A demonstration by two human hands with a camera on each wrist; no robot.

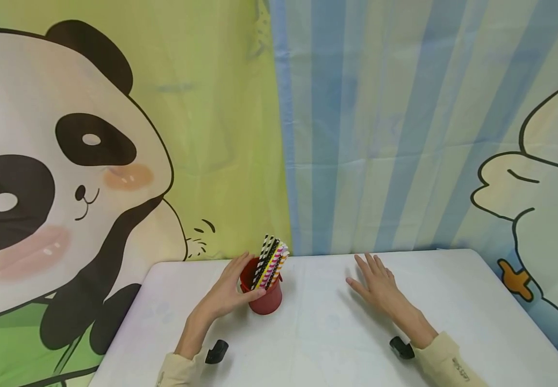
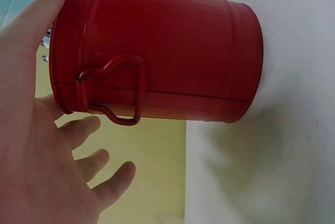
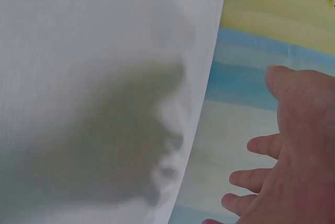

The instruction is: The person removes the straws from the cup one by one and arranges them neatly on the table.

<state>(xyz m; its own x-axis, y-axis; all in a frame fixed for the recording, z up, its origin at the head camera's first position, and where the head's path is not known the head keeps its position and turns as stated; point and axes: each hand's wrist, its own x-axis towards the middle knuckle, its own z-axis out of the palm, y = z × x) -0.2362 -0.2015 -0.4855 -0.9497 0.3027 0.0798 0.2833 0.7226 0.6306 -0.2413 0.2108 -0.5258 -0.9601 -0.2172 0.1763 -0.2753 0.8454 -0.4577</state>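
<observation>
A red metal cup (image 1: 266, 301) with a wire handle (image 2: 123, 90) stands on the white table (image 1: 327, 333), left of centre. Several striped paper straws (image 1: 270, 260) lean out of it. My left hand (image 1: 234, 286) cups around the left side of the cup. In the left wrist view its thumb (image 2: 36, 30) lies against the rim of the red cup (image 2: 157, 56), while the fingers (image 2: 94, 164) are spread and off the metal. My right hand (image 1: 378, 285) lies flat to the right, fingers spread, holding nothing. The right wrist view shows this right hand (image 3: 298, 150) over the table's far edge.
A cartoon backdrop hangs straight behind the table: a panda (image 1: 56, 177) on the left, blue stripes (image 1: 356, 123) in the middle. Black wrist mounts (image 1: 217, 350) sit at both cuffs. The table's back edge runs just beyond the cup; its right edge slants toward the lower right.
</observation>
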